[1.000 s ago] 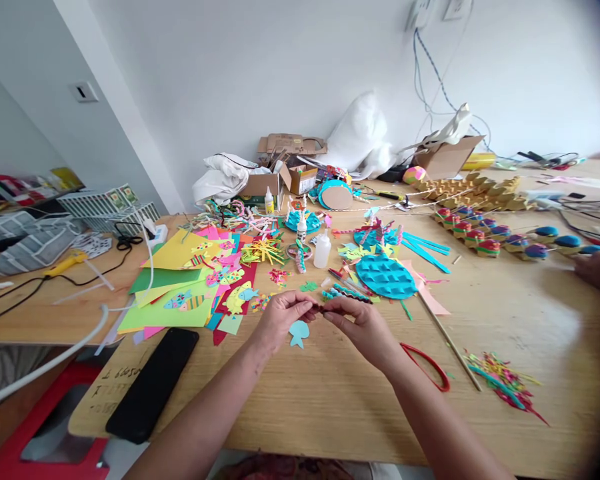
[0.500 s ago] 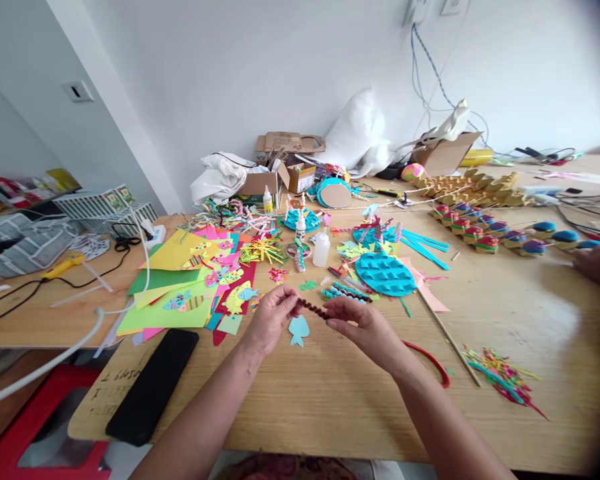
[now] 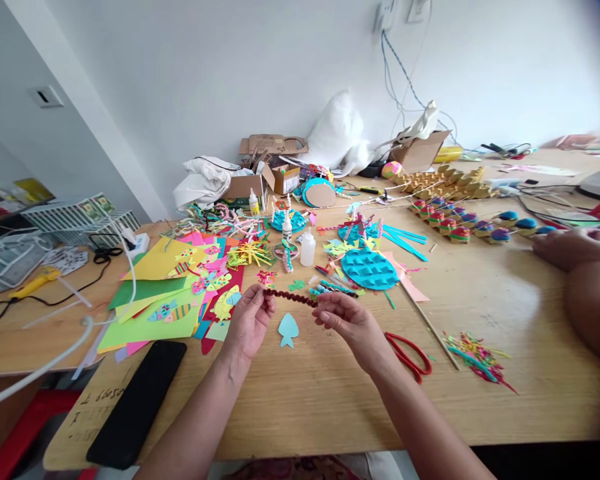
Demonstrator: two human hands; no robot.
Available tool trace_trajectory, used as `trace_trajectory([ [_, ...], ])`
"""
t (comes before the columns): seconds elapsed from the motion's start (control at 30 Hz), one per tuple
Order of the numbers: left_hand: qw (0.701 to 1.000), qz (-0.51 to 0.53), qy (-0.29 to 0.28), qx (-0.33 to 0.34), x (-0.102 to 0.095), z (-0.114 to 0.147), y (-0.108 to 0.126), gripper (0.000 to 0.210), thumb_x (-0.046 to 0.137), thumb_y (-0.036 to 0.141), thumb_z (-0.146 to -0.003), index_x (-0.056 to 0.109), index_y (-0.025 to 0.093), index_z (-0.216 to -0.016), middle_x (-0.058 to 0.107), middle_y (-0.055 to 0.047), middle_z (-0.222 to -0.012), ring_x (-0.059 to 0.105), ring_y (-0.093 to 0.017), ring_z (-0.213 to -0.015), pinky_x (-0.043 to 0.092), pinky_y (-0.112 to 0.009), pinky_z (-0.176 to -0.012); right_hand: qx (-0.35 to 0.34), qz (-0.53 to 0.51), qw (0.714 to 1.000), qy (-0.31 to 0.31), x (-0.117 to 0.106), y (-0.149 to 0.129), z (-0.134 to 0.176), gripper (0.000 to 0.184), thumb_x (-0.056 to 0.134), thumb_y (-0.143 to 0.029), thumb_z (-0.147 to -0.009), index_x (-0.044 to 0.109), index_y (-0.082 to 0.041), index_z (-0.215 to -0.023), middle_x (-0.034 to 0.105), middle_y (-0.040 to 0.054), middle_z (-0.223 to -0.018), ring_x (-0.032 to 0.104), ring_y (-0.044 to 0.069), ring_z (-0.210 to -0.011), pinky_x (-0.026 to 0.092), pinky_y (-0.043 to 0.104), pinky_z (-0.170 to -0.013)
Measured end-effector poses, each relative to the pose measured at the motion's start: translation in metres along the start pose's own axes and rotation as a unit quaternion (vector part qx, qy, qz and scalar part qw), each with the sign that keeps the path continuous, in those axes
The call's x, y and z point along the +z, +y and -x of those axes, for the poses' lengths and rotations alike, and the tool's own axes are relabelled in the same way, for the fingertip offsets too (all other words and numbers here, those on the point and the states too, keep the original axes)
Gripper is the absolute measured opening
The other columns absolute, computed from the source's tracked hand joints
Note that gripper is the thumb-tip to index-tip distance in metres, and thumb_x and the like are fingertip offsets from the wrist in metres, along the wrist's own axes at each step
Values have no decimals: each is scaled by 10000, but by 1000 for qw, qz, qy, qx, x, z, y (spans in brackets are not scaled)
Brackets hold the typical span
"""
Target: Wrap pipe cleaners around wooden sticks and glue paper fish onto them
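Note:
A dark brown twisted pipe cleaner [image 3: 291, 297] stretches between my two hands above the table. My left hand [image 3: 250, 321] is closed, pinching one end between thumb and fingers. The other end sits in the closed fingers of my right hand [image 3: 347, 327]. Below it a light blue paper fish [image 3: 289, 329] lies flat on the wood. Several more twisted pipe cleaners [image 3: 333, 288], blue and brown, rest just beyond my right hand. Red loops like scissors handles [image 3: 415, 357] show beside my right forearm, which partly hides them.
Coloured paper sheets [image 3: 150, 290] with paper fish spread on the left, near a black phone [image 3: 137, 403]. Glue bottles [image 3: 308, 248] and a blue egg-carton disc [image 3: 370, 269] stand behind. A stick [image 3: 430, 323] and scraps [image 3: 480, 357] lie right; another person's arm [image 3: 587, 267] rests there.
My hands have moved apart, so more of the brown pipe cleaner shows between them. The view has swung to the right, and more of the red loops and the other person's arm is visible.

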State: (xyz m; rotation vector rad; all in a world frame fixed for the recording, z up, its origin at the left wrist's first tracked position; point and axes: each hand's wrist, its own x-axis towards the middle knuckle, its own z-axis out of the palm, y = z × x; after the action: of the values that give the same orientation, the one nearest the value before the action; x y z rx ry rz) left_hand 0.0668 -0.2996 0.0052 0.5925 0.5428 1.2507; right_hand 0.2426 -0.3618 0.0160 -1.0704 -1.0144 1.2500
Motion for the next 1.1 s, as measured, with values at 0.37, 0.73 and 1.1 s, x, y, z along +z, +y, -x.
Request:
trace_trajectory([
  [0.37,1000,-21,-3,-20,-1,8,-10,136,672,179,-652,580,147,-747,579,5,-626,513,-61,-568,411,-161,-542,-24,2,999,29,-3,7,-4,165,699,-313,-604,585,-194,-622,627,-17,-562,546,105,-531,403,223,-515],
  [0.73,972,-234,-9,32,10,21,-17,125,617,260,-699,562,153,-732,553,21,-604,509,-79,-572,394,-187,-554,-145,344,927,21,-11,-8,3,241,608,-324,-704,614,-239,-930,632,42,-988,545,218,-956,402,356,-842],
  [1.1,979,-183,-85,-34,29,38,-9,172,567,314,-743,576,143,-759,562,-12,-652,505,-98,-609,390,-225,-601,-117,214,968,-58,10,6,2,141,567,-328,-749,644,-209,-747,648,13,-712,583,160,-684,456,264,-641],
])
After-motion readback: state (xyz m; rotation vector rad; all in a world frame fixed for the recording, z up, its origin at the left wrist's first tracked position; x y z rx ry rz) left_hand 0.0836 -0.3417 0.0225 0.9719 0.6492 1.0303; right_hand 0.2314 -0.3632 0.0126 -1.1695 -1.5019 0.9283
